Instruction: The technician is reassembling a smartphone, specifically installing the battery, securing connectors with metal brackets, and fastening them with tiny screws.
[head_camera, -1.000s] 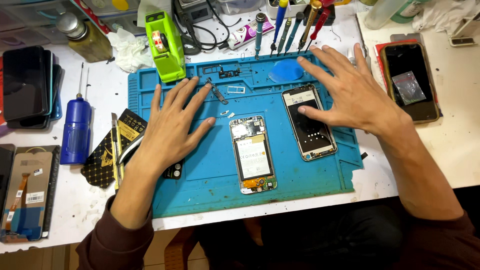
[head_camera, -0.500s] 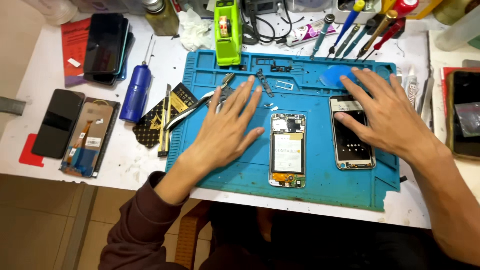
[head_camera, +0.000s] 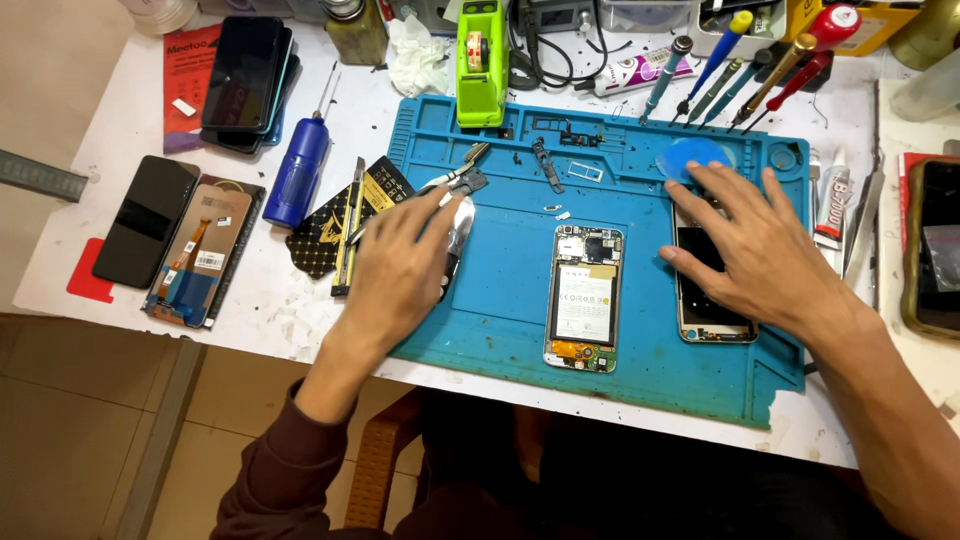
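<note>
Left hand (head_camera: 400, 268) lies palm-down, fingers loosely spread, covering a silvery phone back cover (head_camera: 458, 225) at the blue mat's (head_camera: 500, 300) left edge; no grip is visible. Right hand (head_camera: 765, 255) rests flat and open on a dark-screened phone (head_camera: 712, 315). Opened phone (head_camera: 585, 298) (battery exposed) lies between them. Tweezers (head_camera: 462, 175) sit just beyond the left fingertips.

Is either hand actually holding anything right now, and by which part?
Neither grips anything. The left hand lies flat on a silvery part on the mat; the right hand rests flat on a phone.
</note>
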